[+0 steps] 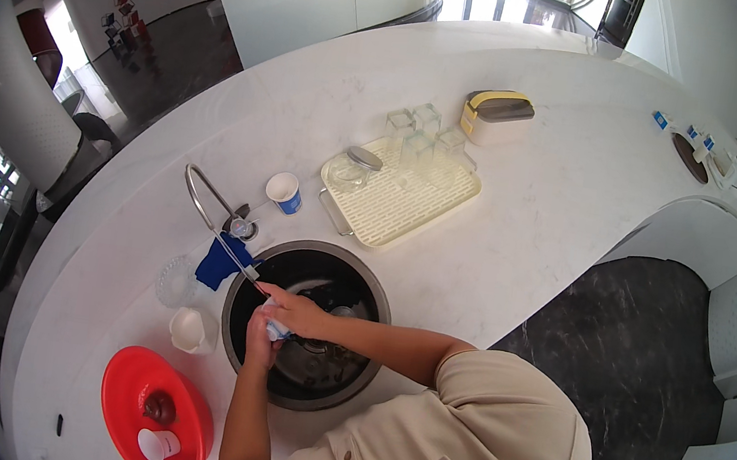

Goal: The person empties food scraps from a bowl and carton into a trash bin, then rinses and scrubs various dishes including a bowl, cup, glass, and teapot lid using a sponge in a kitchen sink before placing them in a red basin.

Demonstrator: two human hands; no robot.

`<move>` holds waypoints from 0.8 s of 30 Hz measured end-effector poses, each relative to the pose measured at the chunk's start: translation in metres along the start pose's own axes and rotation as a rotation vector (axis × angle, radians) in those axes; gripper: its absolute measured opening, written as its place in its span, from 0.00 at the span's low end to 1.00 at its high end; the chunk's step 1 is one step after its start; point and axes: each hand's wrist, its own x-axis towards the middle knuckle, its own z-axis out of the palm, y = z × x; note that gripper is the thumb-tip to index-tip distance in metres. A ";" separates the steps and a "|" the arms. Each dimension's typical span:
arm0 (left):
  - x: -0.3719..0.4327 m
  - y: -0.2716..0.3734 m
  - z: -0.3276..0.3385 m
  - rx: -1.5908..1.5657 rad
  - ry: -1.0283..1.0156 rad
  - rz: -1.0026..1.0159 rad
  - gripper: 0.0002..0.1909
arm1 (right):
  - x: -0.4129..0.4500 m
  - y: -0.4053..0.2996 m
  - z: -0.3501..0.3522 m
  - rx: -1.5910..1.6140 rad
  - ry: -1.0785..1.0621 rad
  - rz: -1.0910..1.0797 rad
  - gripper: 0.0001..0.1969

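Observation:
Over the round dark sink point(320, 247), my left hand point(261, 343) and my right hand point(300, 314) come together around a small white-and-blue item point(276, 330). My fingers cover much of it, so its exact kind is unclear. The thin, curved metal faucet point(199, 202) reaches over the sink rim, its end close to my right hand. A blue cloth point(217, 267) lies on the counter by the faucet base. Left of the sink are a clear glass dish point(175, 281) and a cream-coloured cup point(189, 332). Inside the sink, a transparent object is partly visible behind my right arm.
A red basin point(123, 387) holds a brown object point(160, 406) and a white cup point(157, 446). Beyond the sink stand a blue-and-white paper cup point(284, 193), a cream draining tray point(392, 222) with several glasses and a lidded jar point(350, 173), and a yellow-handled lunch box point(496, 122).

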 end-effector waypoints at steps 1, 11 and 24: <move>0.000 0.002 0.003 -0.001 -0.001 -0.002 0.19 | 0.006 0.002 -0.004 0.176 -0.137 0.044 0.25; -0.005 -0.013 0.029 -0.281 0.133 0.045 0.27 | 0.006 0.007 -0.008 0.544 0.234 0.166 0.22; -0.002 -0.017 0.026 -0.336 0.087 0.026 0.24 | -0.001 -0.004 -0.025 0.601 -0.002 0.080 0.27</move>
